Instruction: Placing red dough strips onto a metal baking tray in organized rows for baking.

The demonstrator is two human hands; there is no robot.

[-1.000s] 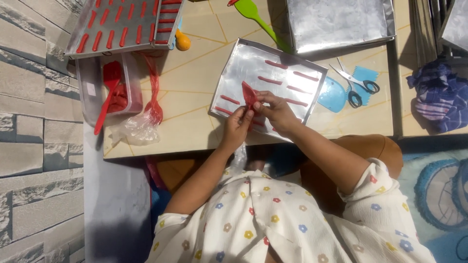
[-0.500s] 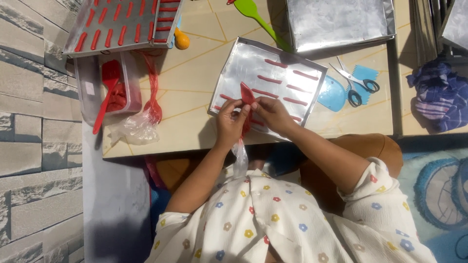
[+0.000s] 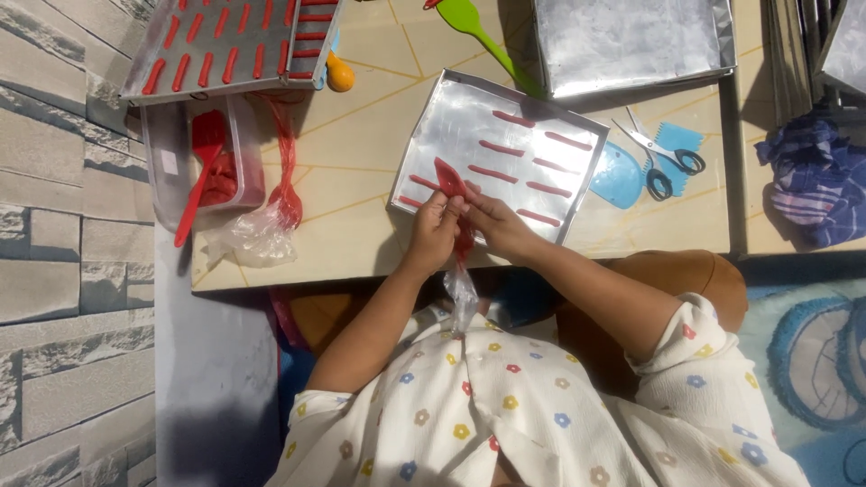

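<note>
My left hand (image 3: 433, 230) and my right hand (image 3: 494, 224) are together at the near edge of a metal baking tray (image 3: 442, 122). Both grip a clear piping bag (image 3: 449, 177) filled with red paste. Its red tip lies over the tray's near left part, and its clear tail (image 3: 462, 293) hangs down toward my lap. Several piped red strips (image 3: 514, 118) lie in rows on the tray.
A second tray of red strips (image 3: 221, 45) rests on a plastic tub (image 3: 162, 167) holding a red spatula (image 3: 203, 176). An empty metal tray (image 3: 631, 41), a green spatula (image 3: 483, 36), scissors (image 3: 658, 158), a blue scraper (image 3: 618, 176) and a crumpled cloth (image 3: 816, 180) lie on the table.
My hands have closed in together on the piping bag and shifted slightly toward the tray's near edge. The trays and tools have not moved.
</note>
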